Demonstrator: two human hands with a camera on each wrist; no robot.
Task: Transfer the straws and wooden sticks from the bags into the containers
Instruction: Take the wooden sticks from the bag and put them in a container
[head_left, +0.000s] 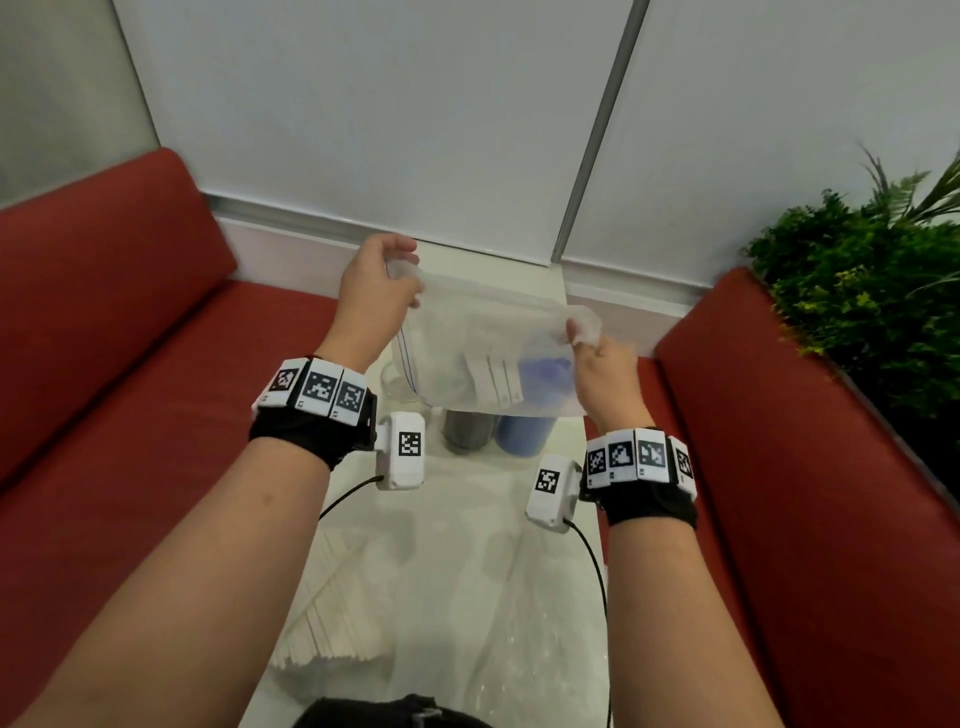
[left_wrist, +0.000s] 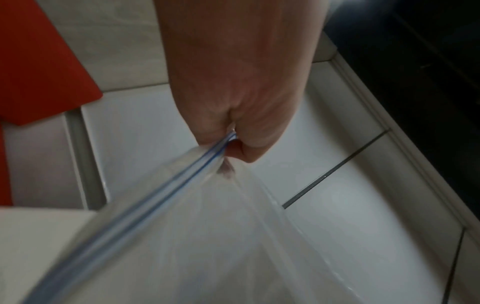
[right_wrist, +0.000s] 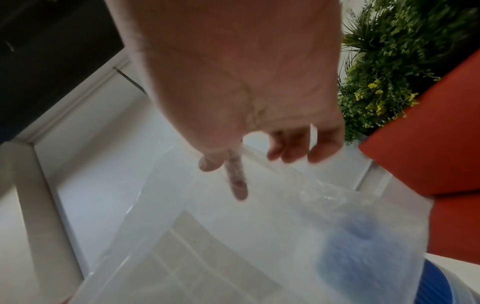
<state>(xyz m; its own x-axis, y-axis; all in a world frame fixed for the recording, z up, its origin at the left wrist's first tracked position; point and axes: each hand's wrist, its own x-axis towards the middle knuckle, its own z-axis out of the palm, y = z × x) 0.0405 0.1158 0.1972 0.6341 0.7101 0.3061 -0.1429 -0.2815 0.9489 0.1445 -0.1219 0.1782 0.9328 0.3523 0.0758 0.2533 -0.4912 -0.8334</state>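
A clear zip bag (head_left: 483, 343) hangs in the air over the white table (head_left: 457, 571), tilted with its blue-lined zip edge down and to the left. Several pale flat sticks (head_left: 493, 379) show through it. My left hand (head_left: 384, 280) pinches the bag's far left corner at the zip (left_wrist: 221, 148). My right hand (head_left: 587, 338) pinches the far right corner between thumb and forefinger (right_wrist: 236, 181). Under the bag stand a blue container (head_left: 522, 436) and a dark grey container (head_left: 467, 431), partly hidden. A clear container (head_left: 400, 384) sits at the bag's low left edge.
A pile of pale wooden sticks (head_left: 332, 608) lies at the table's near left. Another crumpled clear bag (head_left: 519, 597) lies near centre-right. Red sofa cushions (head_left: 130, 364) flank the narrow table on both sides. A green plant (head_left: 862, 270) stands at the far right.
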